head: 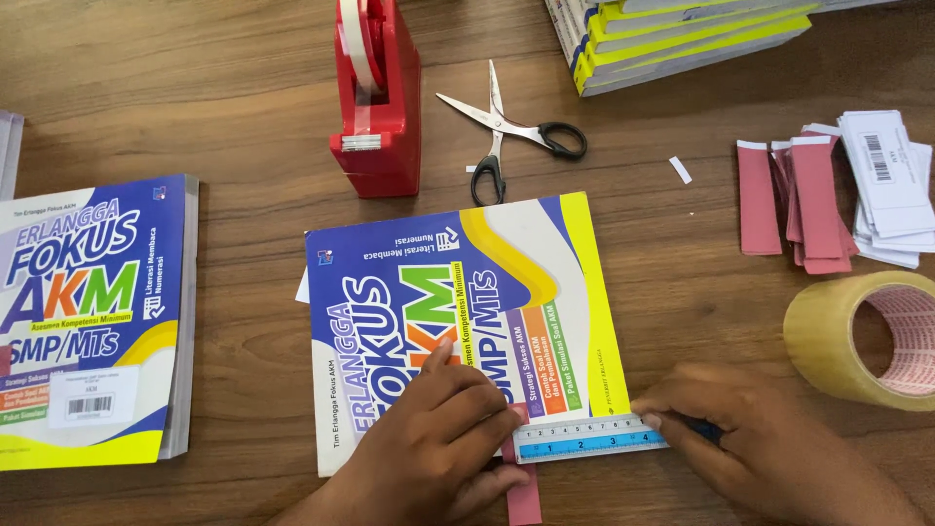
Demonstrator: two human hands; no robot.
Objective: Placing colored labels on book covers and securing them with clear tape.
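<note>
A blue, yellow and white book [467, 292] lies turned sideways on the wooden table [243, 107] in front of me. My left hand [438, 438] presses flat on the book's near part, its fingers at a pink paper strip [523, 492] that hangs over the book's near edge. A short blue and white ruler [589, 437] lies along that edge. My right hand [760, 438] holds the ruler's right end, fingers closed on it.
A red tape dispenser [378, 97] and open scissors [506, 136] lie behind the book. A stack of the same books [93, 312] sits at left, another stack [682, 34] at the far right. Pink strips and white barcode labels [838, 190] lie at right, above a roll of clear tape [872, 336].
</note>
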